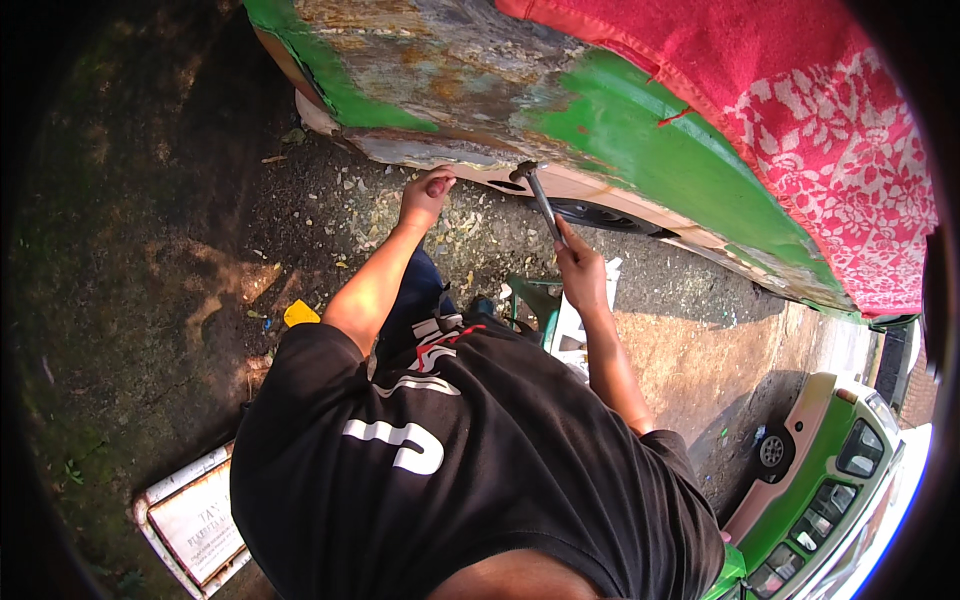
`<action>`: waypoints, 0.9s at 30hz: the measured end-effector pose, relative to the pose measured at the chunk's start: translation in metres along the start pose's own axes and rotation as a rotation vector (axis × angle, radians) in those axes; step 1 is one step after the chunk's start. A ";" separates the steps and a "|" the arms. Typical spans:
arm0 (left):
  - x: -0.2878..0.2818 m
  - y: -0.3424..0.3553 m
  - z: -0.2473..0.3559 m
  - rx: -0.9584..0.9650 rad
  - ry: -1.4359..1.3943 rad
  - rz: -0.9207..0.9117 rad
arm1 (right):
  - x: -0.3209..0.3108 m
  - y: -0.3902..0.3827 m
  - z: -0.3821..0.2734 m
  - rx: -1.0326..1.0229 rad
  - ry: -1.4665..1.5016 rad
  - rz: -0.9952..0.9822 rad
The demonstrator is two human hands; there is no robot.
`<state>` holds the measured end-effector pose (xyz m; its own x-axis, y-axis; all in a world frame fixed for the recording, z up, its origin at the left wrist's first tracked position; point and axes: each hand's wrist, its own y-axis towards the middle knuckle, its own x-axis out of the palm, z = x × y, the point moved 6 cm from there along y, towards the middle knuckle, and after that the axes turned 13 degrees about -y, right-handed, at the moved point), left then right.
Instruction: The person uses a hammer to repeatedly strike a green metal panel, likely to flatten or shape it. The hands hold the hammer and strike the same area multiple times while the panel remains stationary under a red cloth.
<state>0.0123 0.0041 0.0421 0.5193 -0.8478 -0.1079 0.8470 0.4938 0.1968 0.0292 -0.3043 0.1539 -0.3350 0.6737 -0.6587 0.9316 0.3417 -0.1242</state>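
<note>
My right hand (583,268) is closed round the handle of a hammer (541,196). The hammer's dark head is raised close to the lower edge of a vehicle body panel (450,75), which has green paint and large scraped, rusty patches. My left hand (425,200) is closed beside the panel's bottom edge, left of the hammer. A reddish-brown rounded end shows at its fingers; whether that is a tool handle or part of the hand, I cannot tell. Below the panel, part of a dark wheel (610,217) shows.
A red cloth with pale flowers (820,150) drapes over the panel at the upper right. Paint flakes (355,215) litter the ground. Near my legs stands a green stool (538,300). A yellow piece (300,313), a white framed sign (190,515) and a green-and-white van (815,490) are around me.
</note>
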 end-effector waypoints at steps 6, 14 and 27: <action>-0.001 0.005 -0.002 -0.026 -0.033 0.065 | -0.002 -0.004 -0.006 0.105 -0.021 -0.076; 0.002 0.011 -0.005 -0.096 0.005 0.092 | 0.001 -0.004 -0.008 0.082 -0.030 -0.064; -0.001 0.043 -0.057 -0.046 0.062 0.041 | 0.029 0.014 -0.120 -0.631 -0.123 0.094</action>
<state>0.0542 0.0375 -0.0048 0.5581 -0.8139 -0.1613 0.8287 0.5371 0.1572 0.0154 -0.2018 0.2224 -0.2026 0.6522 -0.7305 0.6811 0.6298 0.3734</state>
